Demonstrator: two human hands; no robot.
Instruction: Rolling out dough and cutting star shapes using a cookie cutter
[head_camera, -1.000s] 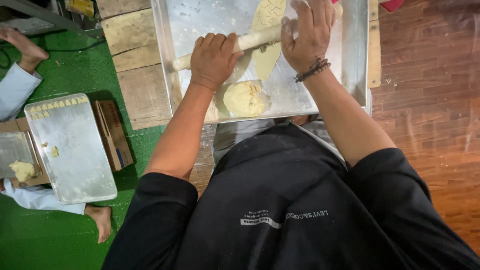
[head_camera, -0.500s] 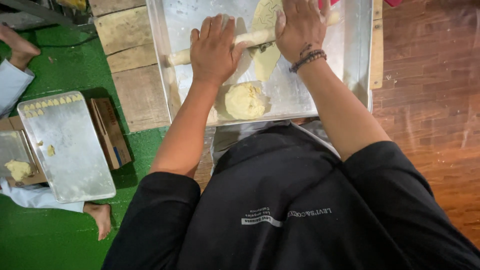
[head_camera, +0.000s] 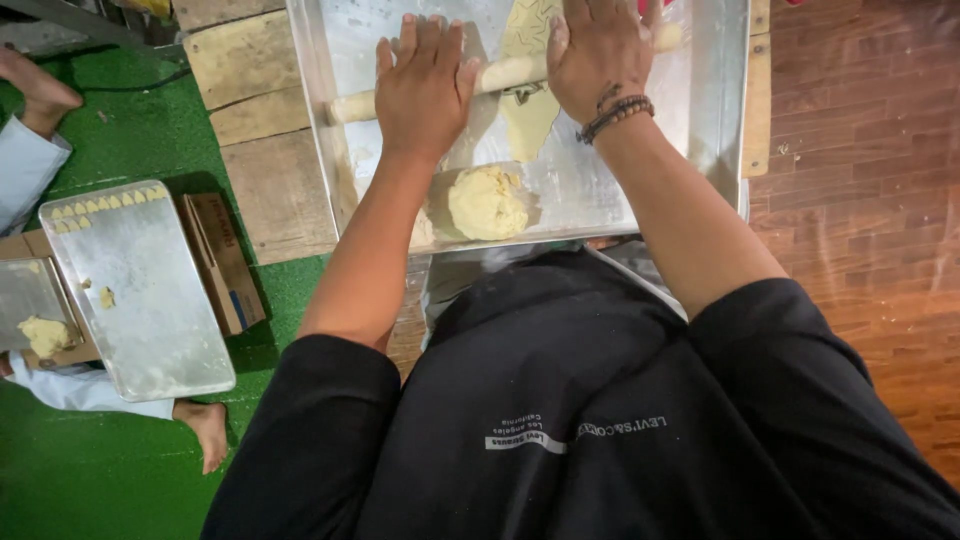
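Note:
Both my palms press flat on a pale wooden rolling pin (head_camera: 505, 73) that lies across a large metal tray (head_camera: 715, 110). My left hand (head_camera: 425, 85) covers the pin's left part, fingers spread. My right hand (head_camera: 598, 55), with a beaded bracelet at the wrist, covers its right part. Under the pin lies a flattened sheet of yellow dough (head_camera: 528, 110). A round lump of yellow dough (head_camera: 486, 202) rests on the tray near its front edge, between my forearms.
The tray sits on wooden planks (head_camera: 260, 150). On green matting at left another person's sleeve (head_camera: 25, 170) and bare foot (head_camera: 205, 430) show, beside a smaller metal tray (head_camera: 150, 310) with small dough pieces, a dough lump (head_camera: 45, 335) and a cardboard box (head_camera: 225, 265).
Both hands have pushed the rolling pin away from me over the dough sheet, and my fingers have flattened out on top of it.

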